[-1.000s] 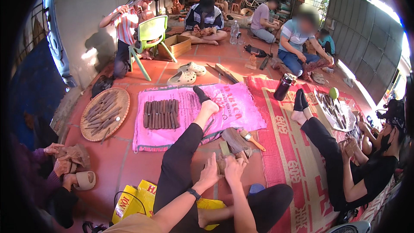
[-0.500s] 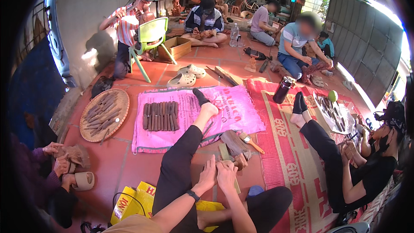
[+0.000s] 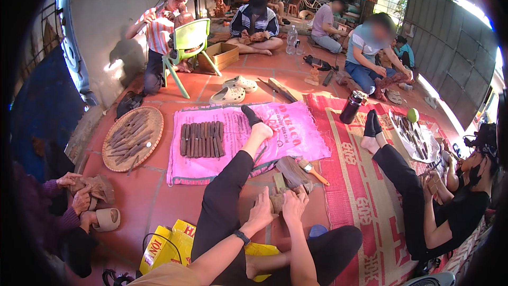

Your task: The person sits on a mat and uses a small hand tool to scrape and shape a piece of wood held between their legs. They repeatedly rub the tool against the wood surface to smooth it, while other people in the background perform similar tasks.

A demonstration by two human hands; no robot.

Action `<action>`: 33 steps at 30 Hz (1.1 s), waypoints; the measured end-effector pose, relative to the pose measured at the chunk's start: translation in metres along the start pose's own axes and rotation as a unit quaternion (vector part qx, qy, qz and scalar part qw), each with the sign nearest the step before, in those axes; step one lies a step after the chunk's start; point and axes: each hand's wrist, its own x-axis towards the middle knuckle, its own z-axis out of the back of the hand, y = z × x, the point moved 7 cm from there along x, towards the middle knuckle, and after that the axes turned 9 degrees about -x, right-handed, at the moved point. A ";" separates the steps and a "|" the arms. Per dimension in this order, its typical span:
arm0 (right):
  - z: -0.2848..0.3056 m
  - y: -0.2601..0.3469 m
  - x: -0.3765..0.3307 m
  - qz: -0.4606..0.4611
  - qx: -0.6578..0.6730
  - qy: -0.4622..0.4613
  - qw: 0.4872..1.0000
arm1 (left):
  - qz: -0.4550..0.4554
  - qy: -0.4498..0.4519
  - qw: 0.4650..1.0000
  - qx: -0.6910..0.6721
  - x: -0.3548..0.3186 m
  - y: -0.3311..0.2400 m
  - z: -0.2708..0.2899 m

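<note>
My left hand (image 3: 260,212), with a dark band on its wrist, is closed at the left side of a small brown wooden piece (image 3: 276,202). My right hand (image 3: 294,204) has its fingers curled at the piece's right side. Much of the piece is hidden by my fingers, so its exact shape cannot be made out. Just beyond my hands lie a greenish flat bar (image 3: 279,181) and a dark grey-brown wood block (image 3: 290,171). A paintbrush (image 3: 314,172) with an orange handle rests right of the block.
A pink sack (image 3: 211,122) bears a row of dark wooden-handled tools (image 3: 202,139). More tools fill a round woven tray (image 3: 151,151) at left. A red mat (image 3: 344,190) lies at right, with a dark flask (image 3: 352,107) on it. Several people work around me.
Both hands have moved slightly up, and my right hand has gone right, over the brown wooden piece. The pale strip that showed beneath my right hand is out of sight.
</note>
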 end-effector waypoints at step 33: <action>0.016 0.001 -0.007 0.002 0.040 0.020 0.999 | 0.012 -0.004 1.000 -0.001 0.001 -0.006 0.002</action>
